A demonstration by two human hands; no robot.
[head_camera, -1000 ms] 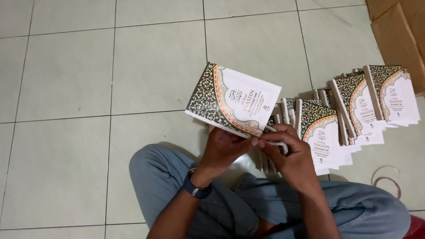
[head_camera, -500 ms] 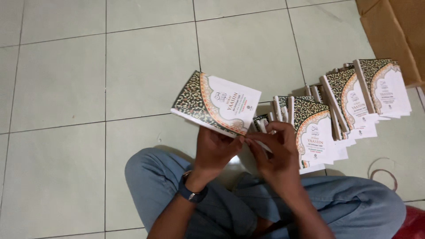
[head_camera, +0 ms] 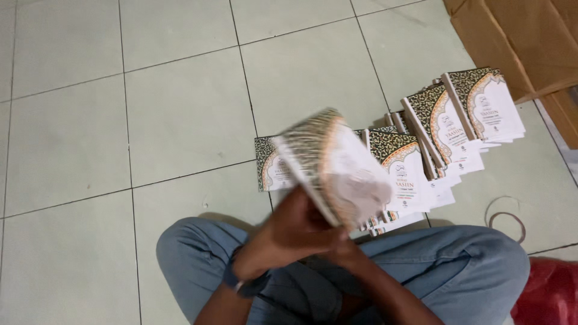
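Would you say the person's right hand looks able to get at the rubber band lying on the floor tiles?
Probably yes: the rubber band lies in the open beside the right knee, nothing over it, though the right hand is busy with the booklet.

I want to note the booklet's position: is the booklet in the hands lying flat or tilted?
Tilted. The booklet is lifted off the floor, slanting, held by both hands above the lap; it is motion-blurred.
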